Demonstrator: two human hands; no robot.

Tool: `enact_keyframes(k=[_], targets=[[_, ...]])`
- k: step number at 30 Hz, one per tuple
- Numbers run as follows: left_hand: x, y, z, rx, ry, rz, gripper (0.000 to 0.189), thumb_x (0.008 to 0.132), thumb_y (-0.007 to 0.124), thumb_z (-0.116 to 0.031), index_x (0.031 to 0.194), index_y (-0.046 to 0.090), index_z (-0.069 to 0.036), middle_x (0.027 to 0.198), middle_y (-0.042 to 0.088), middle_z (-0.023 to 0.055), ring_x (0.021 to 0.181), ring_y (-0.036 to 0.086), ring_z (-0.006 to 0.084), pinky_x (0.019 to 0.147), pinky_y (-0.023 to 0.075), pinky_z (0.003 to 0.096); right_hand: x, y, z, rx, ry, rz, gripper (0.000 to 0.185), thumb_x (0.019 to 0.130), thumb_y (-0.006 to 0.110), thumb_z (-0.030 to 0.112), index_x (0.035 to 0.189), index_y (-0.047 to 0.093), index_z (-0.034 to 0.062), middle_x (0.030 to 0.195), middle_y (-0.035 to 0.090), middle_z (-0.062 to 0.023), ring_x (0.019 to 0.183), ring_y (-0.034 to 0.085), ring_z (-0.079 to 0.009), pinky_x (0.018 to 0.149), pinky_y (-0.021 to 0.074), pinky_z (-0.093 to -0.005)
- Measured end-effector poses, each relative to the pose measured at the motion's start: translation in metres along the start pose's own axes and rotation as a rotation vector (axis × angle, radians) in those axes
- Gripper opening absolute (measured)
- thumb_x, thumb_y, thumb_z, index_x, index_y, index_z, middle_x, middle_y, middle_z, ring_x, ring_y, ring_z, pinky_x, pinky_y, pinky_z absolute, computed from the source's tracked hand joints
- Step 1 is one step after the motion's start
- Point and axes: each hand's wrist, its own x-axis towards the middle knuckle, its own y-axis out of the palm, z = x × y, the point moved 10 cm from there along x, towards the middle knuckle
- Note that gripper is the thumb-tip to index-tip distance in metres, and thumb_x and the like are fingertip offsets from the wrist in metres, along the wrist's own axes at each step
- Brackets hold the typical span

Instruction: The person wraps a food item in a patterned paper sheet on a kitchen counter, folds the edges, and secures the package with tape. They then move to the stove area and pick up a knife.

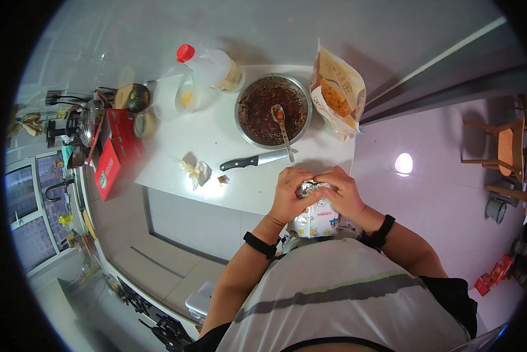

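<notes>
My left hand (291, 196) and my right hand (340, 193) both grip the top of a white printed bag (317, 220) close to my body, at the near edge of the white counter (228, 189). What the bag holds is hidden. Beyond it stands a steel bowl (308, 125) of dark red, speckled sauce, with a spoon (284, 136) leaning on its rim. A black-handled kitchen knife (246, 163) lies in front of the bowl, its blade tip near the spoon handle. To the bowl's right, an opened bag (356, 83) shows orange-brown crumbly food inside.
A red-capped plastic jug (215, 66) stands behind a clear plastic container (162, 99). Crumpled tissue (196, 172) lies left of the knife. At the left are a red box (123, 145), a dark green squash (138, 98) and an electric kettle (90, 123). A wooden chair (505, 149) stands far right.
</notes>
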Motion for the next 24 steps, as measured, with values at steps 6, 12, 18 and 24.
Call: enact_keyframes(k=[6,12,18,24], targets=[[-0.012,0.000,0.008,0.070,-0.053,-0.016,0.035,0.072,0.085,-0.019,0.095,0.064,-0.004,0.087,0.058,0.0087,0.083,0.052,0.0265,0.070,0.0438,0.0368,-0.001,-0.005,-0.004,-0.029,0.063,-0.006,0.037,0.078,0.080,0.012,0.111,0.067,0.0037,0.101,0.067,-0.0105,0.090,0.062,-0.0250,0.080,0.0507,-0.0335],[-0.007,-0.006,-0.015,0.130,0.050,-0.052,0.031,0.074,0.082,-0.017,0.096,0.064,-0.005,0.087,0.057,0.0082,0.082,0.050,0.0280,0.071,0.0427,0.0380,-0.012,-0.015,-0.010,-0.076,0.238,0.074,0.047,0.082,0.079,0.014,0.122,0.060,0.0000,0.112,0.065,-0.0116,0.099,0.063,-0.0181,0.089,0.0502,-0.0311],[-0.015,0.001,-0.033,0.364,-0.092,-0.088,0.023,0.079,0.073,-0.008,0.101,0.065,-0.008,0.095,0.056,0.0096,0.092,0.051,0.0315,0.085,0.0400,0.0410,-0.017,-0.012,-0.024,0.103,0.280,0.005,0.041,0.080,0.081,0.017,0.113,0.064,-0.0002,0.104,0.065,-0.0100,0.094,0.063,-0.0169,0.084,0.0503,-0.0299],[-0.028,0.001,-0.024,0.285,-0.100,-0.294,0.025,0.078,0.071,-0.006,0.102,0.064,-0.010,0.098,0.058,0.0105,0.096,0.052,0.0332,0.087,0.0391,0.0457,-0.028,-0.006,-0.053,0.016,0.467,-0.053,0.045,0.072,0.087,0.030,0.106,0.070,0.0071,0.096,0.069,-0.0049,0.083,0.066,-0.0160,0.075,0.0524,-0.0308]])
